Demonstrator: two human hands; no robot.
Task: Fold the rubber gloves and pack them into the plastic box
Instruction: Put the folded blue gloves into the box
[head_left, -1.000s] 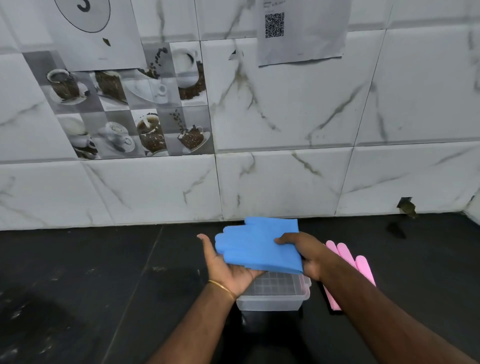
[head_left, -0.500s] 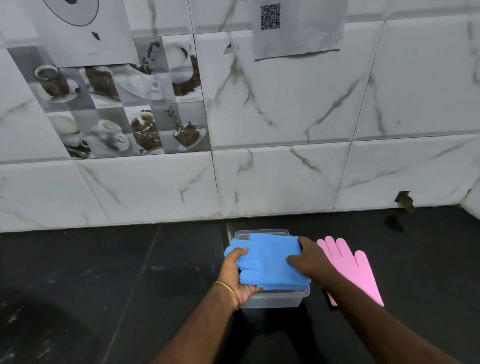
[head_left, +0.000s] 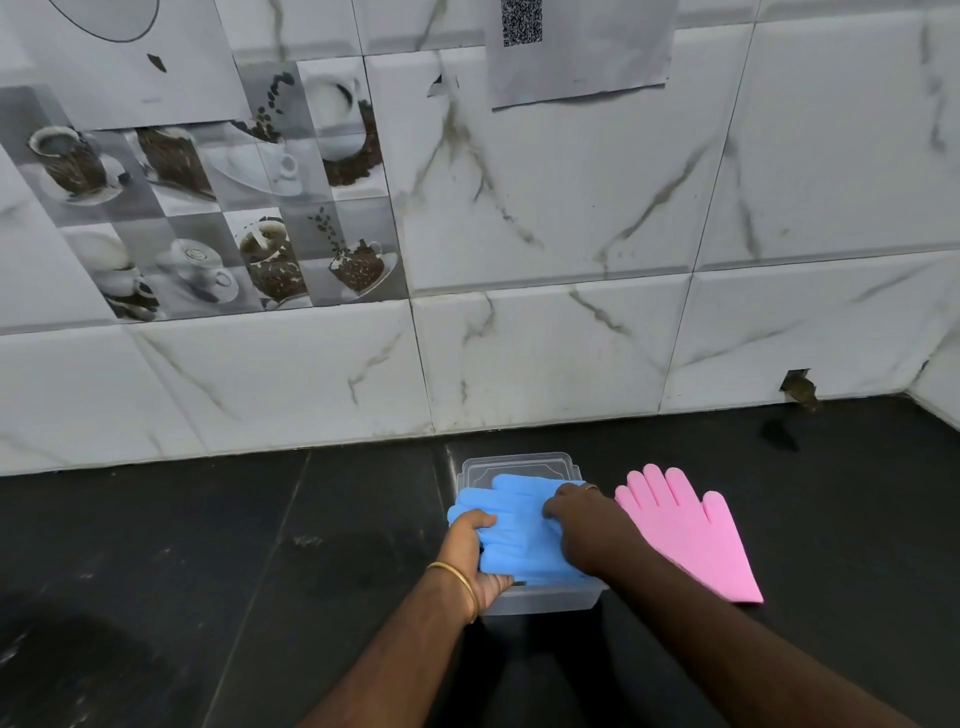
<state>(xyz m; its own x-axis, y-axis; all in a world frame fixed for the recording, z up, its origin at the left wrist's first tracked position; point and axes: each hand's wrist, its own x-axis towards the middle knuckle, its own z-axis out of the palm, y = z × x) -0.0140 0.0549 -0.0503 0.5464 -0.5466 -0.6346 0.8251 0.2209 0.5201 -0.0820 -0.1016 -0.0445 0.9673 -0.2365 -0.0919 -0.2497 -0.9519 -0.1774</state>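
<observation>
A folded blue rubber glove (head_left: 514, 525) lies across the top of a clear plastic box (head_left: 545, 603) on the black counter. My left hand (head_left: 470, 551) grips the glove's left edge, thumb curled over it. My right hand (head_left: 587, 525) presses down on the glove's right side with its fingers bent onto it. The glove's fingertips stick out past the box's left rim. A pink rubber glove (head_left: 685, 530) lies flat and unfolded on the counter just right of the box, fingers pointing toward the wall.
A clear lid (head_left: 519, 465) lies behind the box, close to the tiled wall (head_left: 519, 338). The black counter (head_left: 208, 545) stretches to the left and right. A small hole in the wall (head_left: 797, 387) is at the far right.
The blue glove came down from above the box onto its top. Both hands sank with it and now push it into the box. More of the pink glove shows.
</observation>
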